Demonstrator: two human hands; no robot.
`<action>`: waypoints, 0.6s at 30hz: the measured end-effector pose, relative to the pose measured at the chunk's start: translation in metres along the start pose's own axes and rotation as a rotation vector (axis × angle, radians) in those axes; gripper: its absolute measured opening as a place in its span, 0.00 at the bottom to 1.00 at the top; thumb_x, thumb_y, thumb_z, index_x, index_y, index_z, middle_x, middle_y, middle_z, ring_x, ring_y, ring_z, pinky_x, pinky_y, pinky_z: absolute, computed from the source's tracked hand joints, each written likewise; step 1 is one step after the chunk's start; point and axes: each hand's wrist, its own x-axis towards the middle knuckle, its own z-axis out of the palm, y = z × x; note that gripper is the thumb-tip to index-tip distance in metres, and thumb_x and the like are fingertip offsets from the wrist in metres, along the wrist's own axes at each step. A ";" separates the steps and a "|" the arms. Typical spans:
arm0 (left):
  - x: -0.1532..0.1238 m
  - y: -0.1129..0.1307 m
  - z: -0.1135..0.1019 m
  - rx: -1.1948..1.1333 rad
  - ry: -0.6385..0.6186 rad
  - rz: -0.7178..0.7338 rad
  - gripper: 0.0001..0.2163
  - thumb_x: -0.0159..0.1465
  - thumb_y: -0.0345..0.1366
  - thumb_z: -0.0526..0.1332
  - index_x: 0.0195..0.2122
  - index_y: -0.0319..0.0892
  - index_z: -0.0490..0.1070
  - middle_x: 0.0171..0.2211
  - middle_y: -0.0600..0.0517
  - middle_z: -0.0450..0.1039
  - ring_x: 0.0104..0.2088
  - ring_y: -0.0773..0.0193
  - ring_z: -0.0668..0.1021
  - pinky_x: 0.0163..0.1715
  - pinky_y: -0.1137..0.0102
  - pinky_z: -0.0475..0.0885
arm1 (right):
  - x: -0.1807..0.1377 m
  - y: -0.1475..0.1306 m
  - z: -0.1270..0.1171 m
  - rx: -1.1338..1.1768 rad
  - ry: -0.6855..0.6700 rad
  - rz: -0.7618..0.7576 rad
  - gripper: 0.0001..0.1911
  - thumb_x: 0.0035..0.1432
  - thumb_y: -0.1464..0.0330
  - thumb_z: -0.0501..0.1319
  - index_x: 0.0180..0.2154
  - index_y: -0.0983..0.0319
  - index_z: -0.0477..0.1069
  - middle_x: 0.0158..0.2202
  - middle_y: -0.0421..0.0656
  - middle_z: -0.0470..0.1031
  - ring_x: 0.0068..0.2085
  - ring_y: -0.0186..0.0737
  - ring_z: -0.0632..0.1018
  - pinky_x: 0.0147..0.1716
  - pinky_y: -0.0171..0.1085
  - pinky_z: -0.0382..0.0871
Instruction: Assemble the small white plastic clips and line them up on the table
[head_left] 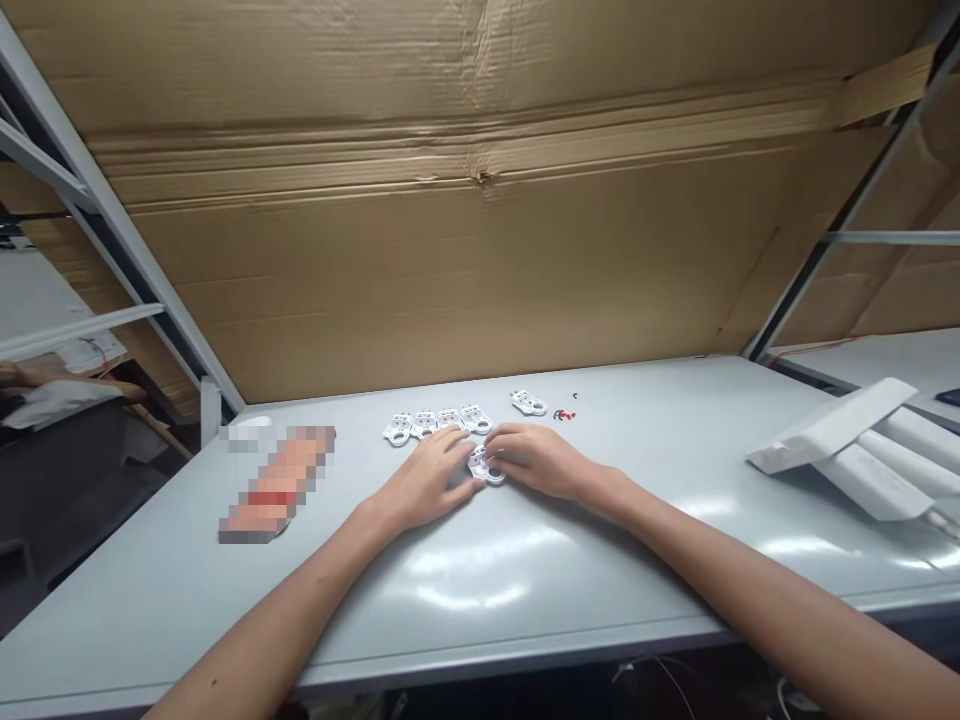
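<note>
A small white plastic part (493,478) with a round hole lies on the table between my hands. My left hand (431,478) grips its left edge, thumb at the near side and fingers at the far side. From the right, my right hand (536,460) has its fingertips closed over the same part; whether they pinch something small is hidden. Just beyond, several similar white parts (425,424) stand in a row. Another white part (529,403) lies apart, farther back, beside small red and black pieces (565,414).
A blurred-out orange and red item (279,485) lies at the left, with a white object (251,429) behind it. White cardboard packaging (862,450) rests on the right. A cardboard wall (480,290) closes off the table's back, with metal frame posts either side. Someone's arm shows far left.
</note>
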 end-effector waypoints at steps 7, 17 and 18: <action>0.001 0.003 -0.002 -0.007 -0.001 0.020 0.17 0.69 0.42 0.57 0.56 0.44 0.68 0.59 0.43 0.67 0.61 0.48 0.67 0.60 0.53 0.64 | 0.001 -0.003 0.002 -0.064 0.018 -0.001 0.12 0.62 0.76 0.55 0.38 0.62 0.76 0.43 0.49 0.78 0.41 0.44 0.78 0.39 0.40 0.72; 0.000 -0.001 0.002 -0.005 0.005 0.028 0.18 0.70 0.42 0.55 0.59 0.45 0.66 0.59 0.44 0.67 0.62 0.49 0.66 0.61 0.52 0.64 | 0.000 -0.001 -0.002 0.039 0.177 0.103 0.10 0.65 0.71 0.53 0.40 0.60 0.73 0.40 0.47 0.79 0.39 0.44 0.78 0.40 0.43 0.71; -0.001 -0.001 0.002 -0.004 0.002 0.026 0.18 0.70 0.42 0.55 0.59 0.45 0.65 0.59 0.44 0.67 0.62 0.49 0.65 0.60 0.52 0.64 | 0.001 -0.002 -0.002 0.094 0.212 0.136 0.10 0.65 0.70 0.53 0.40 0.59 0.73 0.40 0.46 0.79 0.39 0.43 0.78 0.41 0.43 0.71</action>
